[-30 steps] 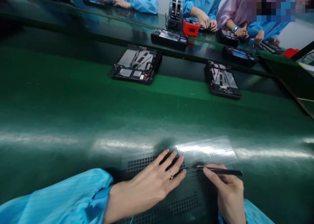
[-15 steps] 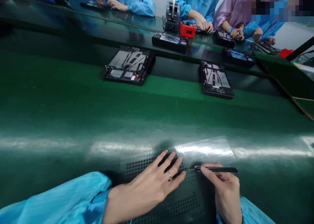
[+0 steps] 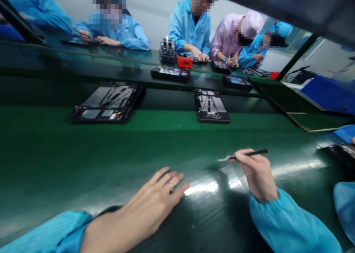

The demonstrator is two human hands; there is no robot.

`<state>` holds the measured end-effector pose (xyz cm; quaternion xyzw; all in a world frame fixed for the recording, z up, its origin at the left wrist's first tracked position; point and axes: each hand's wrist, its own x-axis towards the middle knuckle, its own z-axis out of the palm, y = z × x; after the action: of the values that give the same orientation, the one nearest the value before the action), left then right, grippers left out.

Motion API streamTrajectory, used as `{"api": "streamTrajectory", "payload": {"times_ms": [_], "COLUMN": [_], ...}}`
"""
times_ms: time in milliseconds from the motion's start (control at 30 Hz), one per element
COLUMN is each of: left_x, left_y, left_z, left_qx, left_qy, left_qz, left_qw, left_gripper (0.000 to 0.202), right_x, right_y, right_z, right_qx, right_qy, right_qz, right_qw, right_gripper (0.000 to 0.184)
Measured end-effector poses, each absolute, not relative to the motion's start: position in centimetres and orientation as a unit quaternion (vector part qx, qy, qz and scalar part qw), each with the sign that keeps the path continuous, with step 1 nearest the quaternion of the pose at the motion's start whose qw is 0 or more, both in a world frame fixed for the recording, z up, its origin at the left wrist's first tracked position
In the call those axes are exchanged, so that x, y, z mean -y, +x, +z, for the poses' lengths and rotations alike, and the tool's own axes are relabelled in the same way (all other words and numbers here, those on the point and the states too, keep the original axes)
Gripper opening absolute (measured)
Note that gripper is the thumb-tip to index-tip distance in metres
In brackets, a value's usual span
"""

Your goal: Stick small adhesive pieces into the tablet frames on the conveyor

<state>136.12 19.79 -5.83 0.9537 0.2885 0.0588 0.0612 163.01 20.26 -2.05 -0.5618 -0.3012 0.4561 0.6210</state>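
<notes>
My right hand [image 3: 256,170] grips a pair of slim black tweezers [image 3: 256,152], raised above the bench with the pale tips pointing left. Beneath and left of it lies a shiny translucent sheet [image 3: 203,188], partly lost in glare and blur. My left hand [image 3: 159,192], with a ring on one finger, is stretched out palm down at the sheet's left side. Its fingers are apart and hold nothing; whether they touch the sheet I cannot tell. Whatever lies under the palm is hidden.
Opened tablet-like devices, a larger one [image 3: 107,101] and a smaller one [image 3: 212,107], lie beyond my hands. Across the line, several people work near a red bin [image 3: 184,62] and a dark dispenser [image 3: 167,51]. Another person's sleeve [image 3: 345,205] shows at right.
My right hand has lifted the tweezers up and away from the sheet. My left hand appears farther left and lower. The camera view has tilted up and shifted right.
</notes>
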Motion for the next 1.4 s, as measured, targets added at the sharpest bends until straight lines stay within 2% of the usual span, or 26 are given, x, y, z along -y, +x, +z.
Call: {"api": "streamTrajectory", "payload": {"times_ms": [100, 300, 467, 700, 833, 967, 1133, 1300, 1400], "left_x": [-25.6, -35.5, -39.3, -40.9, -40.4, -38.4, -33.3, -26.2, -22.0], "left_y": [138.2, 142.7, 144.8, 146.4, 146.7, 145.5, 142.8, 139.8, 138.5], "left_z": [-5.4, -6.0, -7.8, -8.2, -7.7, -6.7, -4.9, -2.2, 0.7], "left_qx": [-0.376, -0.477, -0.548, -0.567, -0.566, -0.568, -0.508, -0.398, -0.312], "left_qy": [0.917, 0.87, 0.825, 0.804, 0.799, 0.795, 0.831, 0.874, 0.876], "left_qz": [0.059, 0.076, 0.085, 0.116, 0.145, 0.182, 0.225, 0.267, 0.334], "left_qw": [0.119, 0.103, 0.109, 0.14, 0.14, 0.108, 0.023, -0.073, -0.156], "left_gripper": [0.039, 0.055, 0.068, 0.06, 0.049, 0.05, 0.048, 0.032, 0.026], "right_x": [-25.5, -34.5, -38.8, -40.6, -39.3, -36.6, -30.5, -21.5, -17.2], "right_y": [164.6, 166.9, 166.6, 164.6, 163.7, 163.2, 163.8, 163.7, 164.1], "right_z": [-1.5, -2.8, -5.2, -6.5, -5.5, -4.2, -1.8, 1.0, 1.8], "right_qx": [0.292, 0.24, 0.221, 0.244, 0.267, 0.304, 0.371, 0.391, 0.4], "right_qy": [-0.55, -0.551, -0.533, -0.514, -0.511, -0.498, -0.456, -0.443, -0.451], "right_qz": [0.437, 0.43, 0.422, 0.445, 0.467, 0.483, 0.496, 0.49, 0.471], "right_qw": [0.65, 0.674, 0.699, 0.692, 0.671, 0.653, 0.64, 0.641, 0.644], "right_gripper": [0.015, 0.021, 0.024, 0.025, 0.024, 0.021, 0.017, 0.02, 0.02]}}
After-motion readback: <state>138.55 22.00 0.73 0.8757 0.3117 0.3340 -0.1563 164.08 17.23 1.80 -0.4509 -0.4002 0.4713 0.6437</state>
